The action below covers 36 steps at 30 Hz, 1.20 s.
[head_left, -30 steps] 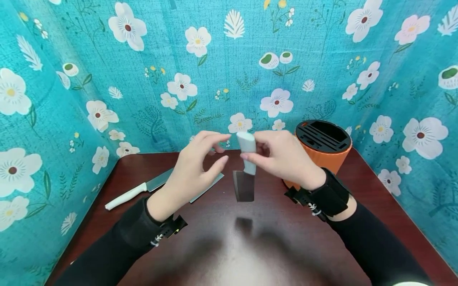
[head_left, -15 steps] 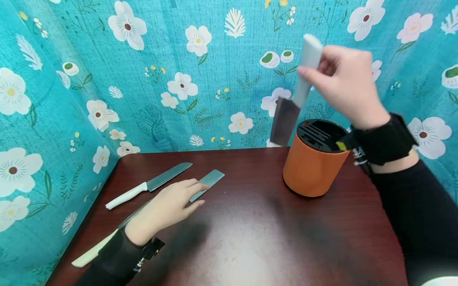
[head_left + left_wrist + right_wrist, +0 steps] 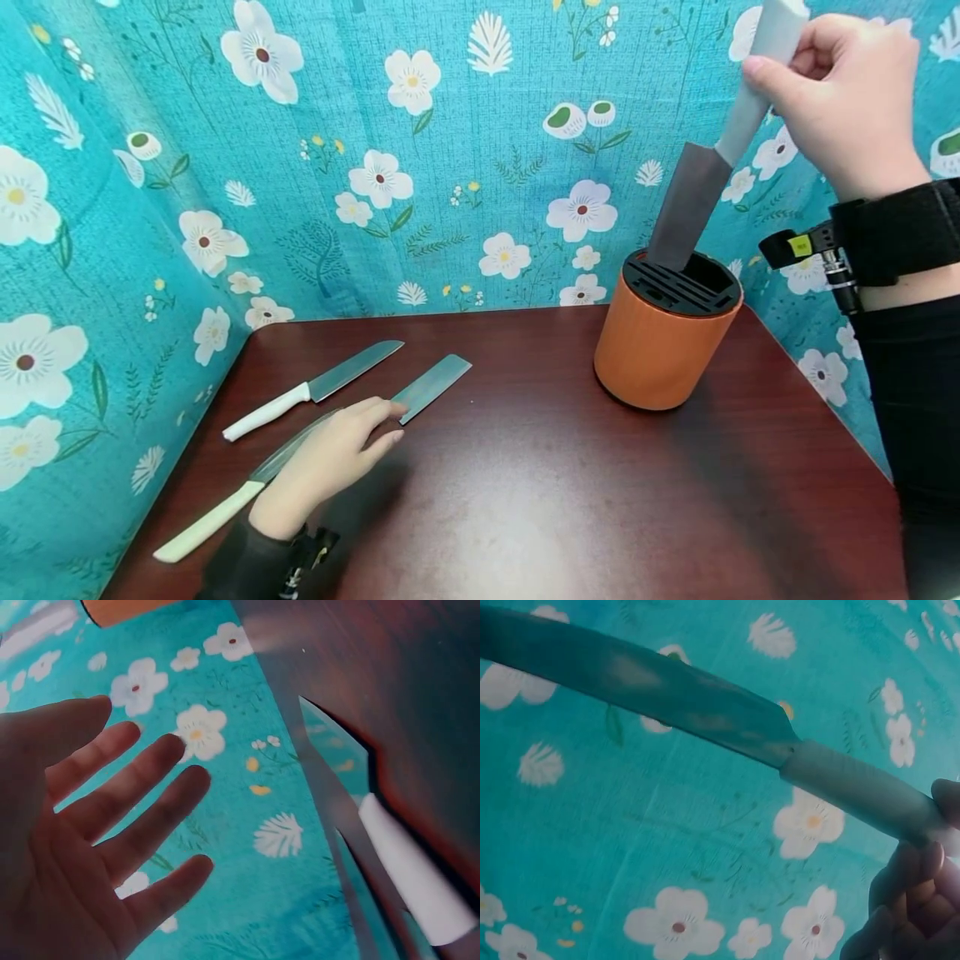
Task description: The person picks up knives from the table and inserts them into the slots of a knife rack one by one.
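In the head view my right hand (image 3: 855,100) pinches the pale grey handle of a kitchen knife (image 3: 690,204). The blade slants down and left, its end overlapping the slotted top of an orange knife block (image 3: 663,350). Fingers and thumb also show on this handle in the right wrist view, where the knife (image 3: 840,780) crosses the picture. My left hand (image 3: 330,458) is low over the table with loosely extended fingers, empty in the left wrist view. Beside it lies a pale-green-handled knife (image 3: 210,521), partly covered. A broad blade (image 3: 435,387) emerges beyond its fingertips, the rear end hidden.
A white-handled knife (image 3: 273,408) lies farther back on the dark red-brown table (image 3: 525,467), its blade angled away to the right. Blue floral cloth (image 3: 450,167) hangs behind and along both sides. The knife block stands at the back right.
My right hand has carried the knife from mid-table up and right, bringing its blade to the knife block's top. My left hand has dropped toward the table and drawn back left.
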Tool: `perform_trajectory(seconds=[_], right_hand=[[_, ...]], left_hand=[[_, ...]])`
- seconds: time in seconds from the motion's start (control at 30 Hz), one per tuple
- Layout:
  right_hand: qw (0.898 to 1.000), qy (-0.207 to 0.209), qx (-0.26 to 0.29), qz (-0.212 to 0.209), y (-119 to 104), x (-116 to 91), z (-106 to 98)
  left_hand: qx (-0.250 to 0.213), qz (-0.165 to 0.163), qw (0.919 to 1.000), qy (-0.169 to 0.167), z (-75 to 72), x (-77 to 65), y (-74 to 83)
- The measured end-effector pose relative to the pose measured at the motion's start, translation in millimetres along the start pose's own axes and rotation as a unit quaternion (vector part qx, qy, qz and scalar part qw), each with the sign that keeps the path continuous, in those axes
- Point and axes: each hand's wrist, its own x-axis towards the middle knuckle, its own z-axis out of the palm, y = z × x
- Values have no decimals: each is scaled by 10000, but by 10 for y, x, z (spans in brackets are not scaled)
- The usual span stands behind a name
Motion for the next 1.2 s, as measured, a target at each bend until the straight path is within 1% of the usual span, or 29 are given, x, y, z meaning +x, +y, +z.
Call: perform_trajectory(seconds=[0.1,0.2,0.3,0.43,0.53,0.6,0.8,1.03,1.2], right_hand=[[9997,119,-157,117,65,7,-5],[9989,201,-373,203,125,-6,1],[9983,242,-505,177,184,-16,25],[9984,175,-509,154,236,-10,59],[9980,85,-599,159,252,-16,78],[9976,81,-685,109,256,-28,93],[9966,26,-822,-56,259,-52,151],[9953,-270,-902,-210,306,-93,256],[9914,-532,-1161,-300,366,-137,384]], left_hand=[[-233,-341,9990,-195,29,-74,-49],[-348,-653,9970,-230,74,-145,-109],[-471,-937,9940,-299,134,-211,-166],[-651,-1313,9877,-543,203,-280,-210],[-758,-1502,9835,-669,237,-312,-214],[-812,-1552,9822,-684,254,-324,-208],[-846,-1521,9827,-631,279,-342,-186],[-1023,-1367,9833,-625,316,-352,-171],[-1068,-1485,9809,-659,336,-343,-175]])
